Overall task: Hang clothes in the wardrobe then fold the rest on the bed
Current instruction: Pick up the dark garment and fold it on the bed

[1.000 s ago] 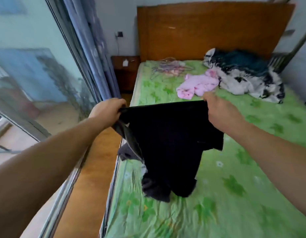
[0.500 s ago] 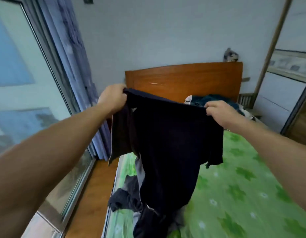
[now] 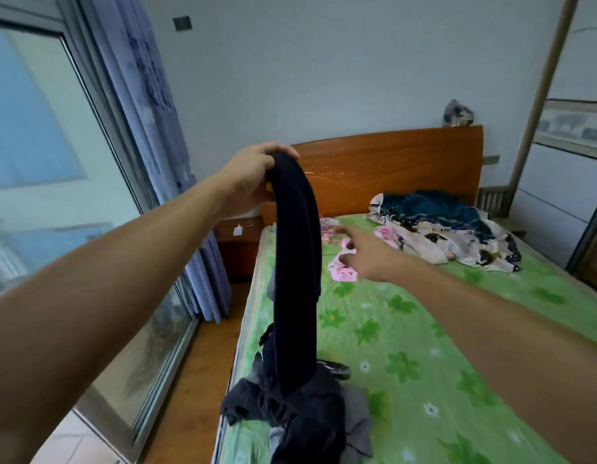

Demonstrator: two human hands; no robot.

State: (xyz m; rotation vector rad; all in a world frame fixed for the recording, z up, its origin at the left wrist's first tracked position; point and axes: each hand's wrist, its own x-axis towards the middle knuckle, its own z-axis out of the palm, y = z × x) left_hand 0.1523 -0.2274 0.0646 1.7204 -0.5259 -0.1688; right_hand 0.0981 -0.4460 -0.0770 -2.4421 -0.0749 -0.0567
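My left hand [image 3: 253,169] grips the top of a dark navy garment [image 3: 295,262], held high so it hangs in a long narrow drape. Its lower end reaches a heap of dark and grey clothes [image 3: 300,410] at the near left edge of the bed [image 3: 424,346]. My right hand [image 3: 367,252] is stretched out over the green sheet with fingers extended and holds nothing. Just beyond it lie a pink garment [image 3: 344,272] and a bundle of thin pink hangers [image 3: 329,229]. A patterned dark-and-cream pile [image 3: 448,229] sits near the headboard.
A wooden headboard [image 3: 391,169] backs the bed against the wall. A nightstand [image 3: 238,246] and blue curtain [image 3: 146,128] stand left of it, beside a glass sliding door [image 3: 56,162]. Wardrobe panels [image 3: 565,182] rise at the right. Wooden floor runs along the bed's left side.
My right hand let go of the navy garment and reached forward over the bed. The garment, spread between both hands before, now hangs bunched from my left hand alone, raised higher.
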